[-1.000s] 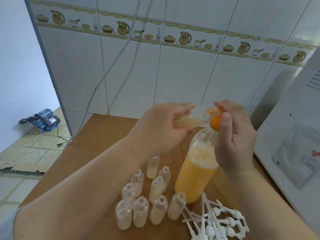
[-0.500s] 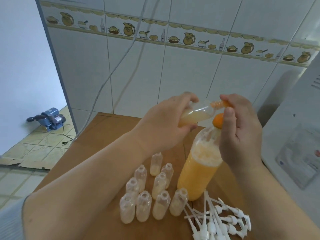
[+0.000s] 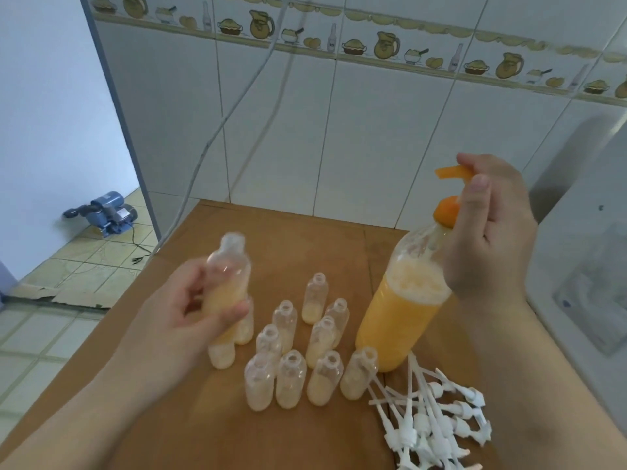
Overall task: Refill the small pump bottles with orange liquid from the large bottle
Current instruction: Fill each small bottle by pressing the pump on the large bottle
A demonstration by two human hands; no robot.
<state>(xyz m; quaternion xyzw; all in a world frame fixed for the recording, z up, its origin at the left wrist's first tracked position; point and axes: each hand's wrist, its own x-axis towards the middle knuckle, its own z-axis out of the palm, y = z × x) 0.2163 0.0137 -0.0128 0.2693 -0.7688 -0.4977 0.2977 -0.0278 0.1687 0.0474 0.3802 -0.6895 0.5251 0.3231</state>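
The large bottle (image 3: 402,310) of orange liquid stands on the wooden table (image 3: 305,239), foam under its neck. My right hand (image 3: 488,228) rests its fingers on the orange pump head (image 3: 451,173) at its top. My left hand (image 3: 190,320) grips one small clear bottle (image 3: 229,276), upright and blurred, partly filled with pale orange liquid, above the left end of the group. Several small open bottles (image 3: 291,378) with a little pale liquid stand in front of the large bottle.
A heap of white pump tops (image 3: 431,418) lies at the front right of the table. A white appliance (image 3: 583,266) stands close on the right. Tiled wall behind, with a cable (image 3: 217,130) hanging down. A blue water pump (image 3: 107,212) sits on the floor at left.
My left hand has carried the small bottle away from the pump spout, down and left, and turned it upright. My right hand stays on the pump head.
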